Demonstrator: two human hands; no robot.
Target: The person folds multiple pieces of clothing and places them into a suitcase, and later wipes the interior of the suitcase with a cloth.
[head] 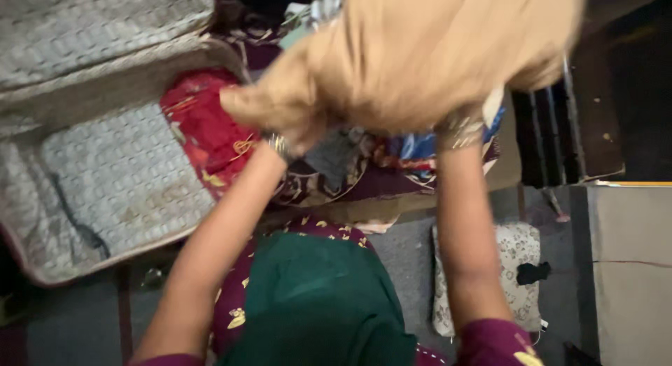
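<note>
Both arms reach up toward twelve o'clock, and a soft, tan cloth is bunched over them in a rounded, blurred mass that fills the upper middle of the view. The left hand is buried under a folded corner of the cloth at about ten o'clock of the bundle, and the right hand is covered by its lower edge at about five o'clock; whether either hand is closed on the fabric cannot be told, since the cloth hides the fingers. A metallic bangle rings the right wrist, and a thinner one shows at the left wrist. At nine o'clock lies an open suitcase with a pale, quilted, grid-patterned lining, its lid tilted back toward eleven o'clock. Just below the cloth, a red garment with gold embroidery lies at the suitcase's edge, beside dark maroon patterned fabrics. At six o'clock a smooth dark green fabric covers the person's lap. At four o'clock a small, cream, floral-print cushion rests on the grey floor.
</note>
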